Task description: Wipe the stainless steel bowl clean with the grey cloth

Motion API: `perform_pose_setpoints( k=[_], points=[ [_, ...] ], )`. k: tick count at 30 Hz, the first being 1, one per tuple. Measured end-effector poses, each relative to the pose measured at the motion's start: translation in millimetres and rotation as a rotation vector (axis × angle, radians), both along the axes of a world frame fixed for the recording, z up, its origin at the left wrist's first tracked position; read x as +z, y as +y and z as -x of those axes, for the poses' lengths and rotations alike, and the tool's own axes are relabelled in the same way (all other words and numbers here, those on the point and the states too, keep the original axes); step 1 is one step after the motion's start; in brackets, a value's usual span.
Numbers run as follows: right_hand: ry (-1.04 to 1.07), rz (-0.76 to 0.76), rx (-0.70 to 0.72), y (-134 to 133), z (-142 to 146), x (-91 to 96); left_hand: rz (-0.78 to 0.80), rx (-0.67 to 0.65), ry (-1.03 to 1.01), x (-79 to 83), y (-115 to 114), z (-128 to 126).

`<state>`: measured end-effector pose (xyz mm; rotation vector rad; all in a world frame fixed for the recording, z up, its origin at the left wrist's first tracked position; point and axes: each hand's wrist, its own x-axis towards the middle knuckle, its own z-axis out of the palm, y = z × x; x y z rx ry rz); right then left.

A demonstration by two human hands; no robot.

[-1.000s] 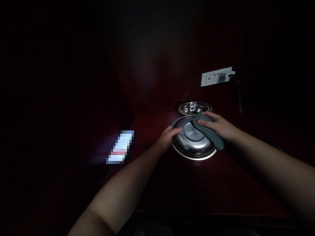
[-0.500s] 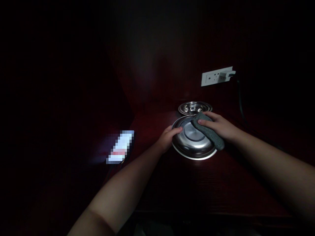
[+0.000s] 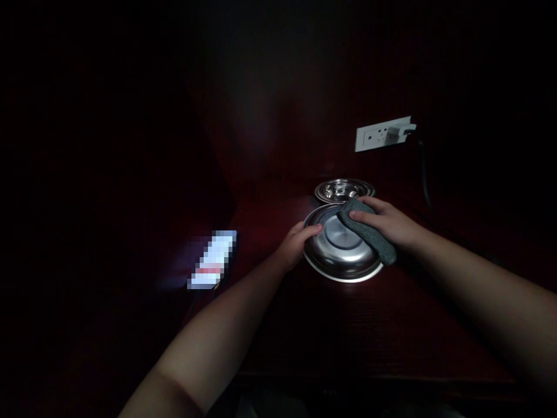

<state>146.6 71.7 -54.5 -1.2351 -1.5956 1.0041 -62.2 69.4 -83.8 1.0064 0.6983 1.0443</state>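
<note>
A shiny steel bowl (image 3: 343, 255), its underside facing me, is held above the dark red table. My left hand (image 3: 296, 244) grips its left rim, thumb on the outer surface and the other fingers mostly hidden behind. A folded grey-green cloth (image 3: 368, 229) lies against the bowl's upper right side. My right hand (image 3: 383, 219) is closed on that cloth, with the thumb on top, and presses it to the metal. Just behind stand stacked steel bowls (image 3: 343, 190), open side up, partly covered by the held bowl and the cloth.
At the left, a phone with a lit, blurred screen (image 3: 213, 261) stands tilted. A white wall socket (image 3: 383, 134) with a plug and dark cable (image 3: 424, 174) is at the back right. The table's (image 3: 348, 342) front edge runs across the bottom; the surroundings are very dark.
</note>
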Motion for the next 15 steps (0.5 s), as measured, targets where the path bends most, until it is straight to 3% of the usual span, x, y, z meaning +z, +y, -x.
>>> perform_pose_setpoints(
  k=[15],
  points=[
    [0.040,0.019,0.018,1.2,0.2,-1.2,-0.002,-0.008,-0.010,-1.6,2.2,0.7]
  ],
)
